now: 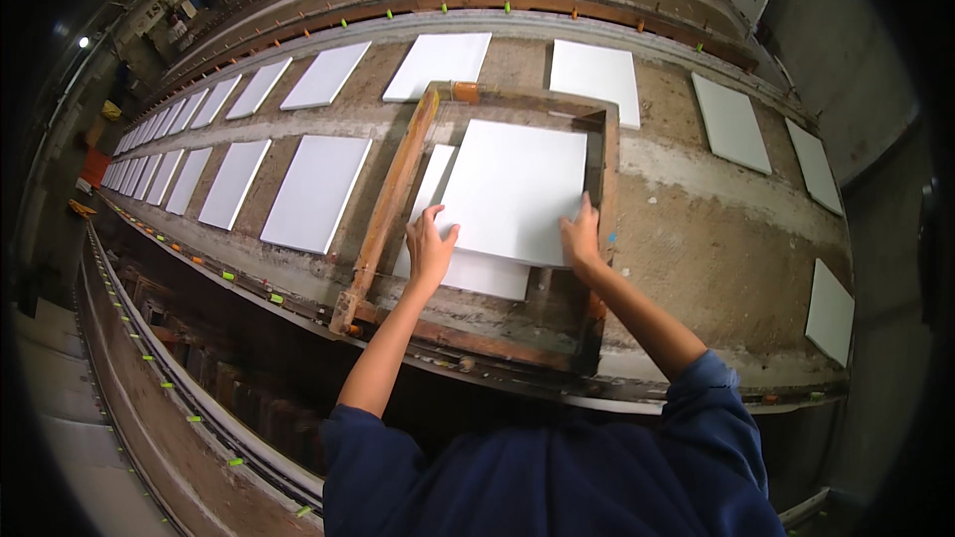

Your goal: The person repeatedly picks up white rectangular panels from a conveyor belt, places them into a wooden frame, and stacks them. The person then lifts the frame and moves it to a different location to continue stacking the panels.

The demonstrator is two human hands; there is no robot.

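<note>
I hold a white rectangular panel (515,191) by its two side edges, over the inside of a worn wooden frame (396,199). My left hand (430,247) is closed on the panel's lower left edge, thumb toward its face. At the lower right edge, my right hand (582,234) grips the other side. Beneath the held panel, a second white panel (485,275) shows at the left and along the near side; the rest of it is hidden. Whether mesh is stretched across the frame, I cannot tell.
The frame lies on a long, stained table (686,249) with two rows of white panels, including a near-left one (316,194) and a far-right one (595,78). Orange and green pegs line a rail (446,8) at the far edge. A parallel table (129,338) stands at the left.
</note>
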